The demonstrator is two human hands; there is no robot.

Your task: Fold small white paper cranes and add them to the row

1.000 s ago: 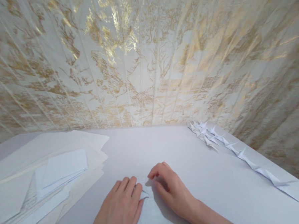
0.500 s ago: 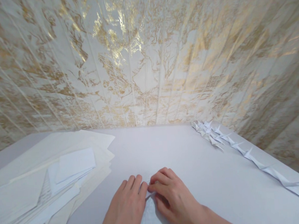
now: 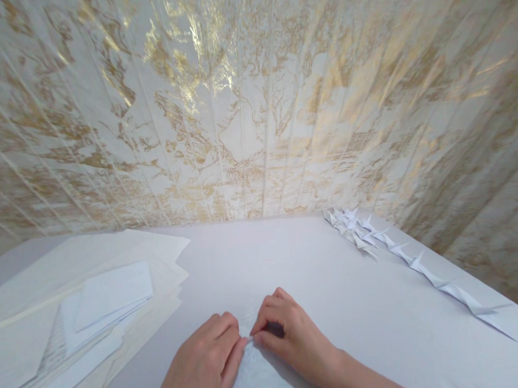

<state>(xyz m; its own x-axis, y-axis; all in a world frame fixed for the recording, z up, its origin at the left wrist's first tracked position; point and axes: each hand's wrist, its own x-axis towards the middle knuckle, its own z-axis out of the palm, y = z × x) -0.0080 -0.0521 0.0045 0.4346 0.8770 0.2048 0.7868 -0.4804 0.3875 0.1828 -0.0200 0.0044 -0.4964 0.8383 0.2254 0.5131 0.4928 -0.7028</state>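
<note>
A sheet of thin white paper (image 3: 258, 374) lies at the front middle of the table, its lower part running out of view. My left hand (image 3: 213, 353) rests at its left edge, fingers bent together, with thumb and forefinger at a small fold near the top. My right hand (image 3: 287, 331) pinches the same fold between thumb and forefinger from the right. The two sets of fingertips almost meet there. Much of the paper's left side is hidden under my left hand.
Sheets and cut pieces of paper (image 3: 112, 294) are piled at the left. Several folded paper cranes (image 3: 423, 269) stand in rows along the table's (image 3: 228, 265) right edge. A white and gold patterned curtain (image 3: 247, 131) hangs behind.
My right fingers have closed into a clear pinch on the fold, and my left fingers have curled in more. The whole view has shifted slightly, moving the things a little leftward.
</note>
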